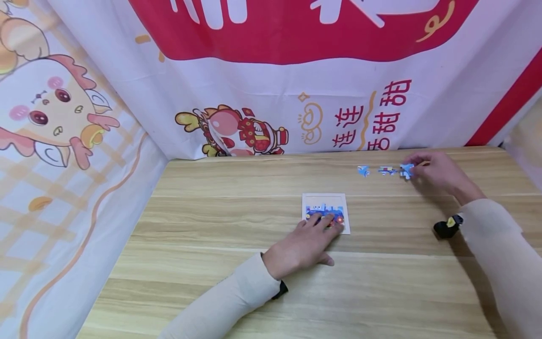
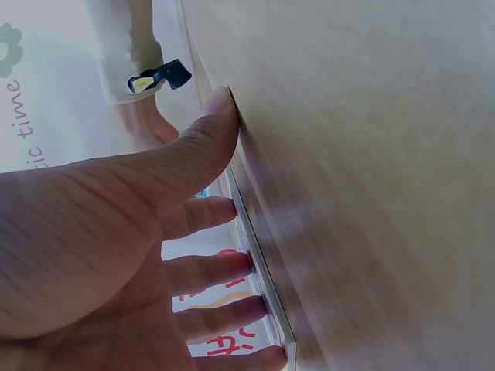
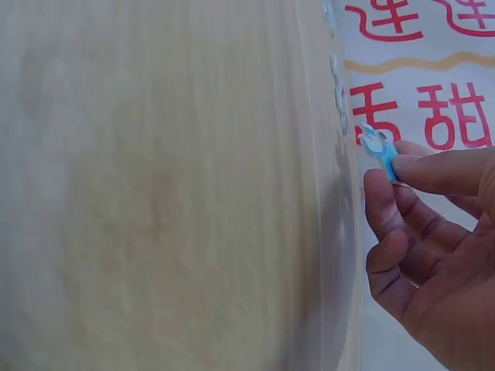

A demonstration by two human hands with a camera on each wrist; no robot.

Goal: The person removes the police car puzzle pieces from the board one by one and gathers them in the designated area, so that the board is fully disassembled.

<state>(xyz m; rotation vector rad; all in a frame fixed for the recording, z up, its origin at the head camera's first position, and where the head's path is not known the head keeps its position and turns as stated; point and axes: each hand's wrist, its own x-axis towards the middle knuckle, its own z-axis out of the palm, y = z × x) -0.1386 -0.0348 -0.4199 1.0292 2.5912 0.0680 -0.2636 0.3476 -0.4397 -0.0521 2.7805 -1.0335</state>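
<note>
Between thumb and fingers, my right hand (image 1: 440, 172) pinches a light-blue jigsaw puzzle piece (image 3: 379, 147) above the far right of the table. My left hand (image 1: 302, 242) lies with fingers spread over a white-framed puzzle board (image 1: 323, 196), its fingertips on the lower part. Blue picture pieces (image 1: 336, 212) with cartoon eyes fill the board's lower part, partly hidden by the fingers. In the left wrist view, the fingertips (image 2: 251, 264) sit along the board's edge, with the thumb apart. Two loose puzzle pieces, one blue (image 1: 363, 170) and one multicoloured (image 1: 387, 170), lie left of the right hand.
The wooden table (image 1: 203, 212) meets a printed white and red cloth (image 1: 262, 94) along its back edge. Another cloth with cartoon figures (image 1: 55, 103) hangs at the left. A black wrist strap mount (image 1: 448, 227) sticks out from the right sleeve.
</note>
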